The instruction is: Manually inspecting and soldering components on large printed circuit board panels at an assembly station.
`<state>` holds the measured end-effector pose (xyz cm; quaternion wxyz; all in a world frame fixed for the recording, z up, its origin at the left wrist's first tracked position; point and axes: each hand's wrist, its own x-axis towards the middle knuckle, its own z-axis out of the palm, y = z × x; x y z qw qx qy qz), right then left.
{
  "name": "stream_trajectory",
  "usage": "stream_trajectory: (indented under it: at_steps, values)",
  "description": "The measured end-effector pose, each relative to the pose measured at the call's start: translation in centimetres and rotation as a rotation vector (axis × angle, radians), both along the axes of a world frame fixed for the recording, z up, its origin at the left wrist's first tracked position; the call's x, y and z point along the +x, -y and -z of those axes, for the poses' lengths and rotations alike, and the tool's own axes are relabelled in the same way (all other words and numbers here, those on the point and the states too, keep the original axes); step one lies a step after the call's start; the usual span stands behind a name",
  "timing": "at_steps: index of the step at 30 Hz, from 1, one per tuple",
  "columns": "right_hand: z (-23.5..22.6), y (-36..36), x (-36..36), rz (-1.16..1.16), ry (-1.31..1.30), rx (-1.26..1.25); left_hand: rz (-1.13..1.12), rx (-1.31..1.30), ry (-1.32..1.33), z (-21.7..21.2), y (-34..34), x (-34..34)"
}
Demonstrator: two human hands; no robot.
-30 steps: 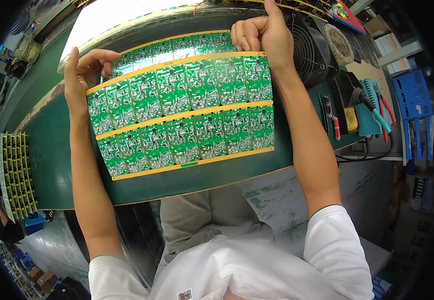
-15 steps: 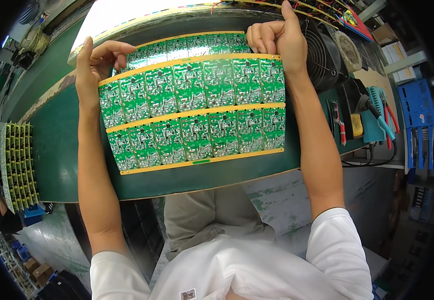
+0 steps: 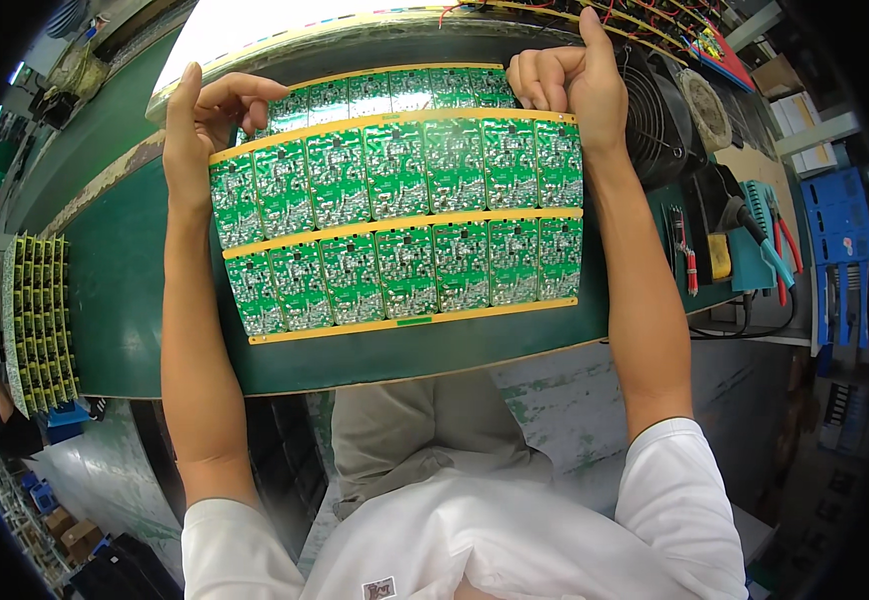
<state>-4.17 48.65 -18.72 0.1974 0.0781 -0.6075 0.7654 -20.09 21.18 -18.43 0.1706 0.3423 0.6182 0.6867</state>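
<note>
Circuit-board panel lengthwise left-right between hands.

- I saw a green work surface spanning the bench.
- A rack of yellow-green boards stood at its left end.
- A black fan sat at the upper right.
- Red-handled cutters lay beside a teal tool holder.
- A blue crate stood at the far right.

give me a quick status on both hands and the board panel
Left hand and right hand each grip a top corner of the green circuit board panel. Panel held over green bench. Nothing in the way.
</note>
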Motion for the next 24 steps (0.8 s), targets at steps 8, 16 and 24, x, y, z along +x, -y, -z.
stream_trajectory:
  at_steps: [8, 16, 24]
  values:
    - [-0.47, 0.52, 0.48, 0.061, 0.017, 0.087, -0.031, 0.003, -0.029, 0.05, -0.01, 0.07]
    - [-0.55, 0.78, 0.4, 0.075, 0.028, 0.085, -0.016, -0.004, -0.021, 0.08, 0.09, 0.06]
    - [-0.57, 0.84, 0.42, 0.09, 0.037, 0.085, 0.0, 0.005, -0.052, 0.31, 0.09, -0.34]
